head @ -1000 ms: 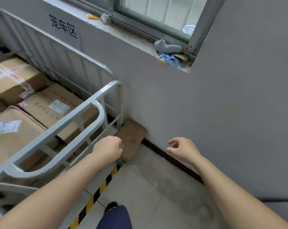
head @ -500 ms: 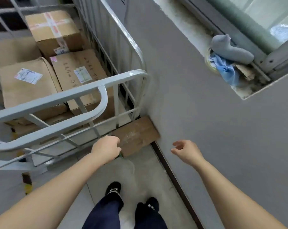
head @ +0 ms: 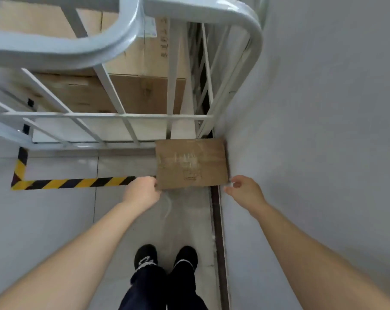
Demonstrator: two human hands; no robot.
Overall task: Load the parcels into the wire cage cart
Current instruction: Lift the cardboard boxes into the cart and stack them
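A flat brown cardboard parcel (head: 191, 164) lies on the floor against the grey wall, just in front of the wire cage cart (head: 122, 116). My left hand (head: 142, 191) has its fingers curled and touches the parcel's near left corner; no hold on it shows. At the near right corner is my right hand (head: 243, 189), fingers loosely bent and fingertips at the edge, gripping nothing. Inside the cart sit large cardboard boxes (head: 131, 92), seen through the bars.
The grey wall (head: 312, 130) runs along the right, with a dark skirting strip (head: 217, 220) at its foot. Yellow-black hazard tape (head: 73, 183) marks the floor left of the parcel. The cart's thick top rail (head: 203, 12) hangs overhead. My black shoes (head: 165, 257) stand on the tiles.
The view has tipped to look straight down and closer to the cart. Both hands have moved forward to the parcel's two near corners.
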